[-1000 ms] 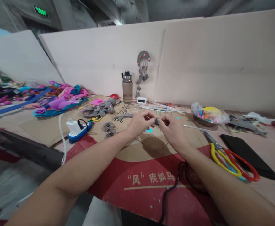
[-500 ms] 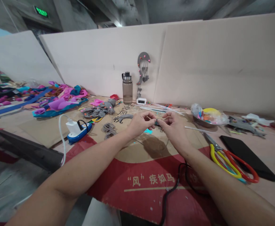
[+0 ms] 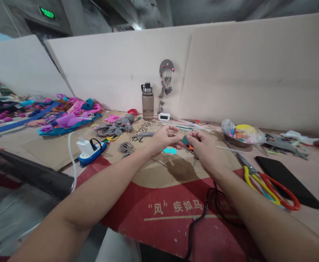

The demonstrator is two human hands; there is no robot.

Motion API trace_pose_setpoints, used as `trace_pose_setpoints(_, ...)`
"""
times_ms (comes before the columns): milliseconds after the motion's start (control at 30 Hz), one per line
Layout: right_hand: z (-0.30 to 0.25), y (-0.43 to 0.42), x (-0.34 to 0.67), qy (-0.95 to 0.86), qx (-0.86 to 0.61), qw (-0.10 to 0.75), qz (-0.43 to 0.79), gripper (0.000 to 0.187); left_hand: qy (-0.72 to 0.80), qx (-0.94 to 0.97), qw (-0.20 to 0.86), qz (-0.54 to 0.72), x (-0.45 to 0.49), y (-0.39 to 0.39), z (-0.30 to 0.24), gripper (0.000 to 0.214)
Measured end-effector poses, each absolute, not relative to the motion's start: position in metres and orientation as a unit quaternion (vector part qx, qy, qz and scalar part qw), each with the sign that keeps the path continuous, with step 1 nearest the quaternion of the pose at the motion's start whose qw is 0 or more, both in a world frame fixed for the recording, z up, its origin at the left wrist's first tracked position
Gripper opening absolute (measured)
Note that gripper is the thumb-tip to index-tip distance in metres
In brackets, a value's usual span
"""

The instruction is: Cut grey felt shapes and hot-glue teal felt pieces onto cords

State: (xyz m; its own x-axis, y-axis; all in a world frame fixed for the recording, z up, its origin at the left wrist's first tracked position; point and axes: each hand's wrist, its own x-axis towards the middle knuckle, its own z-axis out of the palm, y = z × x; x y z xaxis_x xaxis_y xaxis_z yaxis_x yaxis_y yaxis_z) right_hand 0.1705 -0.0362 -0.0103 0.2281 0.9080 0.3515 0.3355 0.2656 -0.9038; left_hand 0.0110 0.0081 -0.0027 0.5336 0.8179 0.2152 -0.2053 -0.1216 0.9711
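Observation:
My left hand and my right hand meet above the middle of the cardboard-covered table. Between their fingertips they pinch a small teal felt piece. A bit of orange shows under my right fingers. Another turquoise felt scrap lies flat on the table just below my left hand. Both hands have their fingers closed in a pinch.
Yellow and red scissors and a black flat case lie at the right. A metal bowl of coloured scraps, a water bottle, a white charger on a blue power strip, grey cord coils and piles of coloured felt surround the work spot.
The small piece between my fingers has turned so its teal face shows. Both hands have shifted slightly up and apart.

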Motion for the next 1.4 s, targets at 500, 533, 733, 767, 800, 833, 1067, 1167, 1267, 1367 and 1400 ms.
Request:
trace_pose_setpoints(500, -0.008, -0.048, 0.165, -0.677, -0.532, 0.508, 0.034, 0.013, 0.282, 0.668, 0.557, 0.404, 0.011, 0.004, -0.002, 0.022)
trace_pose_setpoints(533, -0.009, -0.048, 0.165, -0.68, -0.526, 0.51, 0.026, 0.013, 0.284, 0.67, 0.548, 0.413, 0.011, 0.003, -0.001, 0.02)
trace_pose_setpoints(733, -0.006, -0.051, 0.164, -0.697, -0.523, 0.49, -0.014, 0.008, 0.284, 0.689, 0.507, 0.434, 0.012, 0.0, 0.002, 0.011)
trace_pose_setpoints(767, -0.006, -0.051, 0.164, -0.698, -0.522, 0.489, -0.016, 0.008, 0.282, 0.687, 0.507, 0.437, 0.013, -0.001, 0.002, 0.01)
trace_pose_setpoints(800, -0.006, -0.052, 0.165, -0.7, -0.52, 0.489, -0.017, 0.008, 0.281, 0.683, 0.511, 0.44, 0.013, -0.001, 0.001, 0.009)
trace_pose_setpoints(833, -0.006, -0.052, 0.165, -0.702, -0.517, 0.489, -0.016, 0.008, 0.279, 0.677, 0.517, 0.443, 0.014, -0.001, 0.001, 0.009)
trace_pose_setpoints(1067, -0.007, -0.051, 0.166, -0.686, -0.522, 0.506, 0.013, 0.01, 0.274, 0.624, 0.587, 0.438, 0.015, 0.0, 0.003, 0.007)
trace_pose_setpoints(1167, -0.005, -0.051, 0.165, -0.673, -0.531, 0.514, 0.03, 0.011, 0.267, 0.616, 0.605, 0.428, 0.015, 0.001, 0.003, 0.009)
trace_pose_setpoints(1267, -0.003, -0.052, 0.165, -0.668, -0.533, 0.518, 0.046, 0.013, 0.265, 0.612, 0.611, 0.426, 0.014, 0.003, 0.0, 0.012)
trace_pose_setpoints(1367, -0.002, -0.052, 0.164, -0.666, -0.532, 0.52, 0.054, 0.012, 0.268, 0.611, 0.608, 0.431, 0.014, 0.004, -0.002, 0.013)
trace_pose_setpoints(1400, -0.003, -0.052, 0.163, -0.666, -0.532, 0.52, 0.056, 0.012, 0.27, 0.611, 0.606, 0.432, 0.014, 0.004, -0.003, 0.013)
